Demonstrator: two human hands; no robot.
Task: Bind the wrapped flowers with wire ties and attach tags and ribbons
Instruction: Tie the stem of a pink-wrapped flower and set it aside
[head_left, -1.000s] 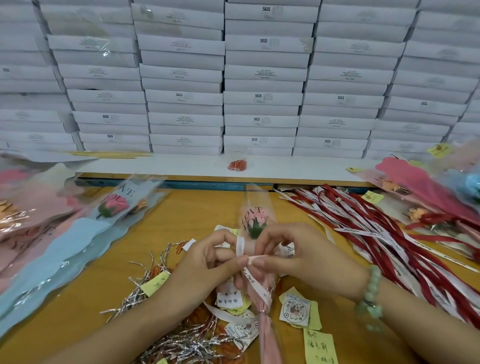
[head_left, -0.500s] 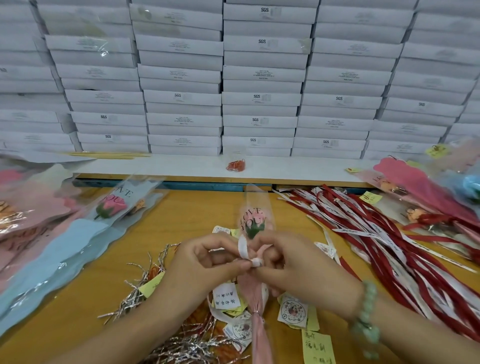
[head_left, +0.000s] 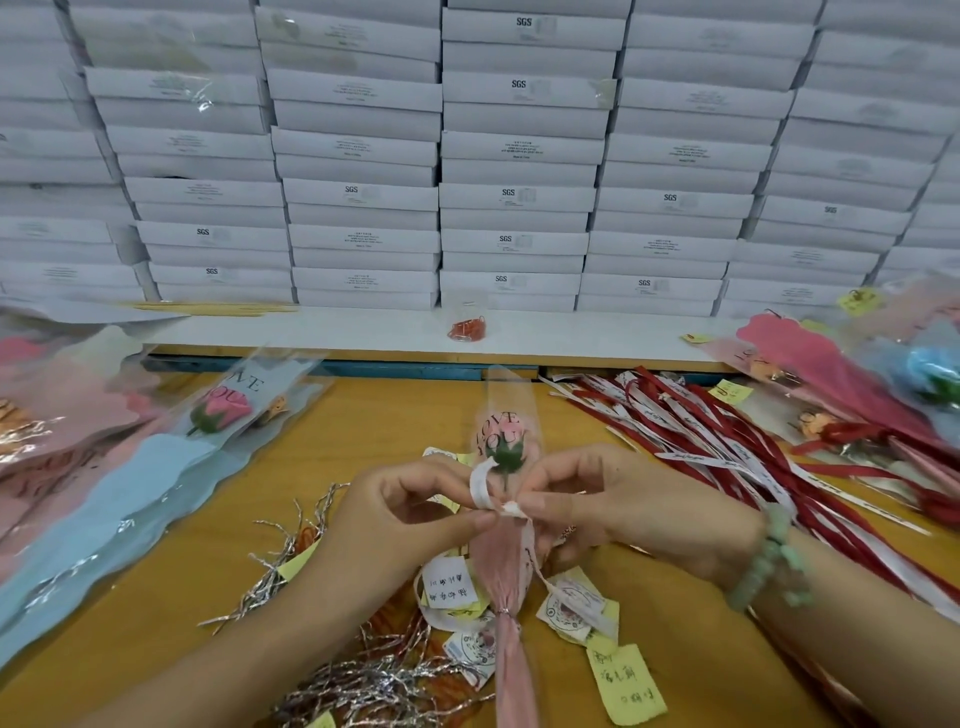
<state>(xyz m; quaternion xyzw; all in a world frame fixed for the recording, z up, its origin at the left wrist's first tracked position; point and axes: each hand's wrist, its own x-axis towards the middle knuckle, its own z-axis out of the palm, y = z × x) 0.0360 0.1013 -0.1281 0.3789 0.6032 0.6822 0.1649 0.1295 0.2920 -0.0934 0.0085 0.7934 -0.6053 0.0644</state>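
Note:
A single wrapped flower (head_left: 506, 447) in a clear sleeve printed "LOVE YOU" stands upright in front of me, its pink paper stem (head_left: 506, 582) bound by a wire tie (head_left: 503, 612) lower down. A white ribbon (head_left: 479, 486) loops at the sleeve's left side. My left hand (head_left: 410, 514) and my right hand (head_left: 618, 506) meet at the stem, each pinching the ribbon where it crosses the wrap. One ribbon tail hangs down to the right over the tags.
Silver wire ties (head_left: 363, 686) lie bottom left, paper tags and yellow notes (head_left: 626, 683) around the stem. Red and white ribbons (head_left: 727, 447) pile at right. Wrapped flowers (head_left: 223, 410) lie left and far right. White boxes (head_left: 519, 156) are stacked behind.
My hands have come closer together and the white ribbon has been drawn from a loose strip into a small loop beside the flower.

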